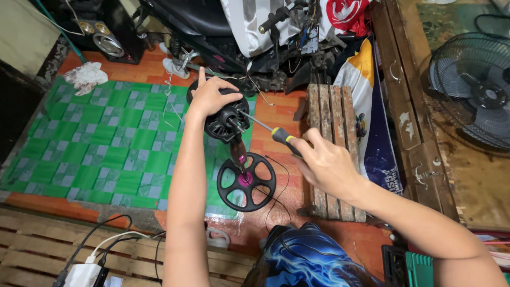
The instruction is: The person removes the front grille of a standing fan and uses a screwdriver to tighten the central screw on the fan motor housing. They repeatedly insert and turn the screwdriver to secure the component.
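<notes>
— Where is the fan motor [227,121] being held?

— It is being gripped from above by the left hand [211,95], fingers closed around its black round housing, over the far edge of the green checkered mat [106,143]. One screwdriver [268,130] is being clamped in the right hand [325,165], its tip being pressed to the motor's centre.

— And below it?

— One black spoked wheel [246,182] with a pink hub is hanging just beneath.
</notes>
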